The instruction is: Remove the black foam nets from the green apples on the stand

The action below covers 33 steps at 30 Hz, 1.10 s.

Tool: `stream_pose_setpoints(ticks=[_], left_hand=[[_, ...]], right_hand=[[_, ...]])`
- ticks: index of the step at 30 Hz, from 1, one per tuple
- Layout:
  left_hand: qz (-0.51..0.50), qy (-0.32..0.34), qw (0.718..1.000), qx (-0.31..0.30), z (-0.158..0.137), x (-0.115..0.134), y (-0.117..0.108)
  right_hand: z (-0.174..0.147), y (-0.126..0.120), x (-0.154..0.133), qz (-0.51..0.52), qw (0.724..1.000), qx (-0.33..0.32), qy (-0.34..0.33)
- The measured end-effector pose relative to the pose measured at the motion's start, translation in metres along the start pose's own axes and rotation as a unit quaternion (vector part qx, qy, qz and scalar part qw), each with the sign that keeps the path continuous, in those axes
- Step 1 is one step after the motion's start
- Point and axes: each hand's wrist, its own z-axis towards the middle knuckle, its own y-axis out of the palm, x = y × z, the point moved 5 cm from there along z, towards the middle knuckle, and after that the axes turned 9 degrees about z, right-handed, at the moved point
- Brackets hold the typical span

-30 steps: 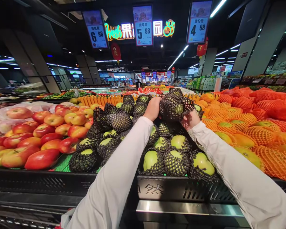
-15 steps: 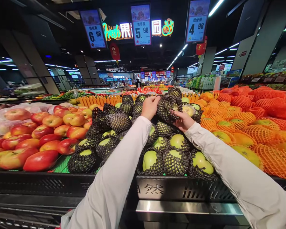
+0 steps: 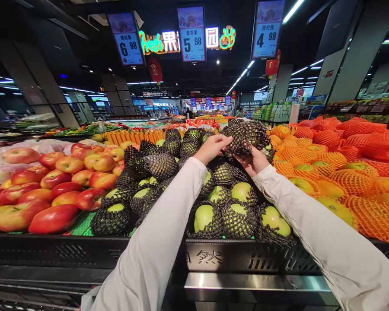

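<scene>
Resting above the heap, a black-netted fruit (image 3: 251, 134) sits in the right hand (image 3: 255, 163), whose fingers curl round its underside, probably to carry its weight. The left hand (image 3: 210, 149) is drawn narrow, fingertips at the net's near left edge, perhaps to steady it; whether they pinch the mesh I cannot tell. Below, a black bin (image 3: 236, 257) holds green apples (image 3: 241, 192) in similar nets, likely worn against bruising. To the left, unwrapped red apples (image 3: 55, 218) lie over a green liner (image 3: 84, 224) behind another black front wall (image 3: 52, 250); to the right, orange-netted fruit (image 3: 372, 211) is piled up, with red-netted fruit (image 3: 330, 138) behind.
</scene>
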Motion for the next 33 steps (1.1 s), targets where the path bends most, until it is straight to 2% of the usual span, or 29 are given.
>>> stream_pose_setpoints(ticks=[4,9,11,14,16,19,21,25,28,33], left_hand=[[0.016,0.046,0.998,0.034,0.002,0.003,-0.002],[0.021,0.045,0.992,0.117,0.007,-0.001,-0.012],[0.023,0.026,0.991,0.129,0.007,-0.003,-0.014],[0.001,-0.036,0.997,0.067,0.008,-0.008,-0.008],[-0.04,-0.05,0.998,0.02,0.006,-0.007,-0.002],[-0.085,0.008,0.996,-0.012,0.002,0.003,0.001],[-0.079,0.047,0.996,-0.009,0.0,0.008,0.002],[-0.05,0.068,0.995,0.048,0.003,0.006,-0.003],[-0.034,0.09,0.991,0.093,0.008,0.002,-0.009],[-0.049,0.13,0.976,0.166,0.01,0.002,-0.019]], right_hand=[[0.0,0.001,-0.002,-0.007,1.0,-0.011,0.0],[-0.007,0.004,0.001,-0.021,1.0,-0.016,0.009],[-0.009,0.004,0.001,-0.03,0.999,-0.02,0.013],[-0.01,0.004,0.002,-0.036,0.999,-0.015,0.021],[-0.009,0.004,0.003,-0.023,0.999,-0.004,0.022],[-0.01,0.008,-0.001,0.005,1.0,0.004,0.02],[-0.012,0.012,-0.004,0.025,0.999,0.003,0.026],[-0.021,0.025,-0.012,0.073,0.995,-0.029,0.061],[-0.025,0.031,-0.017,0.085,0.993,-0.045,0.062],[-0.025,0.029,-0.014,0.009,0.997,-0.007,0.074]])
